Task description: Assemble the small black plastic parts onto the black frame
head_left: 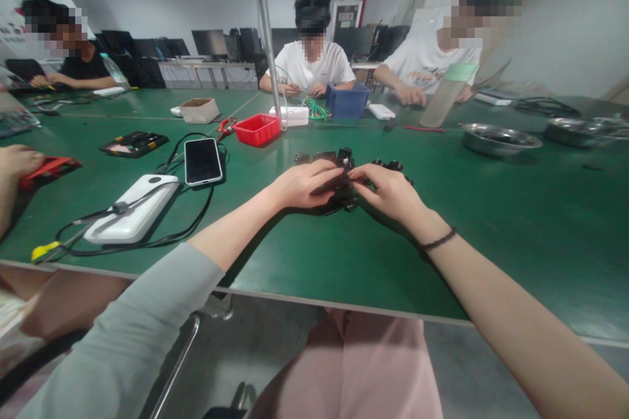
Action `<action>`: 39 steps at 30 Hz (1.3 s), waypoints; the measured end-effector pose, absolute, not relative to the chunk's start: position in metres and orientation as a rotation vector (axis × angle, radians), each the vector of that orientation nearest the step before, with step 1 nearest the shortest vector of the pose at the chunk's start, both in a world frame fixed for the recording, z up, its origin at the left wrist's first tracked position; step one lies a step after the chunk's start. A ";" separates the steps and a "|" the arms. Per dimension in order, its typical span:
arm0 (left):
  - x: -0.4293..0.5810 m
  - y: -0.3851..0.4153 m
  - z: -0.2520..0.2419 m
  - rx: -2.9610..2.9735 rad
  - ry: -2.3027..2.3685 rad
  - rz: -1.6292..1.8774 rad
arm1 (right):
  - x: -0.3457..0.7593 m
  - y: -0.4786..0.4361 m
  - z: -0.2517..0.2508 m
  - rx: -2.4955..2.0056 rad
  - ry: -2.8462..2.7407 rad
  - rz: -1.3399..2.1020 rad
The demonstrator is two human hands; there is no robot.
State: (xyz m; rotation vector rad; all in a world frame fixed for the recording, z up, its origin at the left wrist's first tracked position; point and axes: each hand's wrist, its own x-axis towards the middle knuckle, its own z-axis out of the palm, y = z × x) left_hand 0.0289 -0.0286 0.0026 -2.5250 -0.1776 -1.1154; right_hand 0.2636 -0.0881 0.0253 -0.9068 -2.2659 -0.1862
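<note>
Small black parts [348,204] lie in a loose cluster on the green table in front of me, some of them under my hands. My left hand [309,184] reaches in from the left, fingers and thumb curved around dark pieces that I cannot make out. From the right, my right hand [390,193] meets it with thumb and fingertips pinched together. Whatever sits between those fingertips is too small and hidden to name. The two hands nearly touch. More black pieces [393,165] show just beyond my right hand.
Left of me lie a white power bank [135,209] with black cables and a phone [203,162]. Further back are a red tray [258,129], a blue bin [346,101] and a metal pole [268,33]. Metal bowls [501,141] stand right. Several people sit around the table.
</note>
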 end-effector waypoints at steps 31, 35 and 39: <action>0.028 -0.026 0.000 -2.502 -0.184 -1.074 | 0.263 -0.090 0.027 -0.939 -2.288 -0.192; 0.027 -0.025 -0.001 -2.506 -0.202 -1.059 | 0.262 -0.090 0.027 -0.933 -2.291 -0.198; 0.028 -0.026 -0.002 -2.515 -0.218 -1.039 | 0.262 -0.090 0.028 -0.933 -2.292 -0.186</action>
